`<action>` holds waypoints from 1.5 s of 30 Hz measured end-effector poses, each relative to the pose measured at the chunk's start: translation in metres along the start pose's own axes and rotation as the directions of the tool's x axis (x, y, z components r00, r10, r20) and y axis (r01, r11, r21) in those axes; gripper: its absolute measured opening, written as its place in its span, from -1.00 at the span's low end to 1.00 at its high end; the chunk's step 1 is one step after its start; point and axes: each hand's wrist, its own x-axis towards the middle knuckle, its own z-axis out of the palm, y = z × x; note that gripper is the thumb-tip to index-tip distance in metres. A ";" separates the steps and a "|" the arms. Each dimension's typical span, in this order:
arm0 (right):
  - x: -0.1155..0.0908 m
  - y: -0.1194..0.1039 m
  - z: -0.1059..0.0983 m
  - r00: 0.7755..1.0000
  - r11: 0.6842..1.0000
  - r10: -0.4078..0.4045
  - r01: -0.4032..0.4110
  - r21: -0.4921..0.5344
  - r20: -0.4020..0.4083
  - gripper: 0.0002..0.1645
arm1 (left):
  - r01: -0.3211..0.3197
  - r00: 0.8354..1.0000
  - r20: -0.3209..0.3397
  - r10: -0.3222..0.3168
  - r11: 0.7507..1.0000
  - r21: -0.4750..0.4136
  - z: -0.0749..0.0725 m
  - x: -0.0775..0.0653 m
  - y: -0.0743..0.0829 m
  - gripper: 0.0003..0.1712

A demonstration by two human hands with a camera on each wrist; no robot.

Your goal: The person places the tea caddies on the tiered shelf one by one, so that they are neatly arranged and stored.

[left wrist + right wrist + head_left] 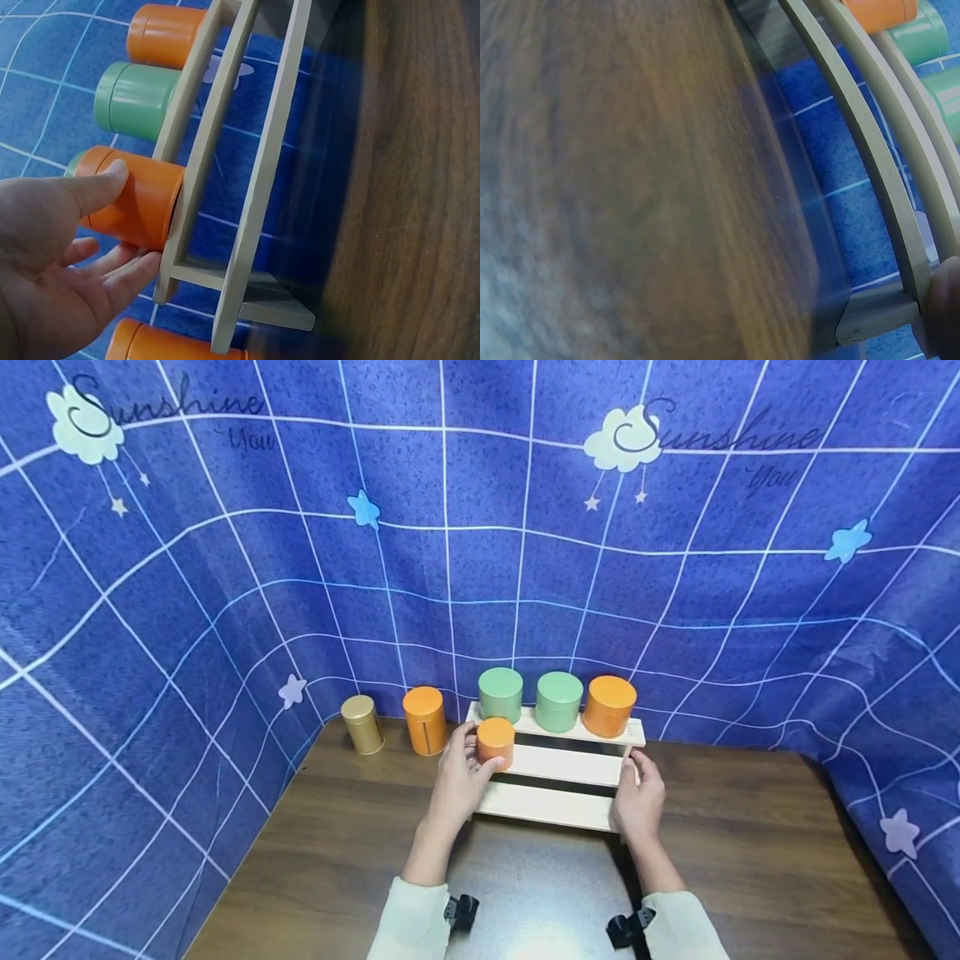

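A small orange canister (496, 745) stands at the left end of the middle step of a pale wooden three-step rack (555, 806). My left hand (452, 787) holds it, thumb on the near side and fingers at the far side; in the left wrist view the thumb presses the canister's (142, 202) side. My right hand (640, 800) grips the rack's right end; only a blurred fingertip (946, 304) of it shows in the right wrist view. On the top step stand a green canister (500, 695), another green canister (558, 702) and an orange canister (611, 706).
Left of the rack, a tall orange canister (425, 722) and a gold canister (363, 725) stand on the brown wooden table (750, 835). A blue curtain (480, 560) with white lines hangs behind and along the sides.
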 end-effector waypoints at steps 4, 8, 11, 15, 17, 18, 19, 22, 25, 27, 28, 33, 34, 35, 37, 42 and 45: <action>0.000 0.001 0.000 1.000 1.000 -0.010 0.010 0.007 0.002 -0.59 | -0.018 1.000 -0.001 0.018 1.000 -0.001 0.000 0.000 -0.001 -0.15; 0.000 0.001 0.000 1.000 1.000 -0.017 0.017 0.009 0.000 -0.59 | -0.011 1.000 0.010 0.011 1.000 -0.004 0.001 0.000 -0.003 -0.16; 0.001 0.002 0.000 1.000 1.000 -0.017 0.017 0.012 0.000 -0.59 | 0.000 1.000 0.020 0.000 1.000 -0.003 0.001 0.000 -0.004 -0.16; 0.001 0.002 0.000 1.000 1.000 -0.013 0.013 0.013 0.001 -0.59 | -0.005 1.000 0.021 0.005 1.000 0.009 0.002 0.000 -0.004 -0.22; 0.001 0.002 0.000 1.000 1.000 -0.013 0.013 0.009 0.001 -0.59 | -0.010 1.000 0.017 0.009 1.000 0.020 0.002 0.000 -0.004 -0.27; 0.002 0.001 0.000 1.000 1.000 -0.014 0.014 0.008 0.001 -0.59 | -0.013 1.000 0.014 0.012 1.000 0.024 0.002 0.000 -0.004 -0.29; 0.002 0.001 0.000 1.000 1.000 -0.015 0.015 0.005 0.001 -0.59 | -0.015 1.000 0.013 0.015 0.999 0.030 0.003 0.000 -0.004 -0.32; 0.002 0.001 0.000 1.000 1.000 -0.014 0.014 -0.005 0.004 -0.59 | -0.016 1.000 0.007 0.015 0.999 0.041 0.003 0.000 -0.004 -0.35; 0.002 0.002 0.000 1.000 1.000 -0.003 0.004 -0.006 0.006 -0.58 | -0.011 1.000 0.018 0.010 0.999 0.043 0.003 0.000 -0.004 -0.35; 0.002 0.002 -0.001 1.000 1.000 0.003 -0.003 -0.004 0.008 -0.58 | -0.002 0.999 0.036 0.001 0.999 0.035 0.002 0.000 -0.004 -0.32; 0.002 0.002 -0.001 1.000 1.000 0.005 -0.005 -0.004 0.008 -0.58 | 0.001 0.999 0.049 -0.003 1.000 0.031 0.001 0.000 -0.003 -0.30; 0.000 0.003 -0.001 1.000 1.000 0.015 -0.015 0.002 0.010 -0.57 | 0.038 0.996 0.078 -0.039 0.999 0.020 -0.009 0.002 -0.002 -0.22; 0.000 0.003 -0.001 1.000 1.000 0.014 -0.014 0.001 0.009 -0.57 | 0.042 0.997 0.064 -0.044 0.999 0.024 -0.012 0.002 -0.002 -0.21; 0.000 0.003 -0.001 1.000 1.000 0.011 -0.011 0.006 0.008 -0.58 | 0.043 0.998 0.042 -0.044 0.999 0.029 -0.015 0.003 -0.002 -0.22; 0.000 0.003 -0.001 1.000 1.000 0.004 -0.004 0.007 0.003 -0.58 | 0.033 0.999 -0.026 -0.032 0.998 0.051 -0.020 0.004 -0.003 -0.26; 0.001 0.001 -0.001 1.000 1.000 -0.010 0.010 0.000 -0.004 -0.58 | 0.008 0.981 -0.193 0.010 0.996 0.090 -0.033 0.008 -0.008 -0.41; 0.002 0.001 -0.001 1.000 1.000 -0.007 0.007 0.002 0.002 -0.58 | 0.009 0.969 -0.248 0.013 0.996 0.090 -0.037 0.010 -0.013 -0.44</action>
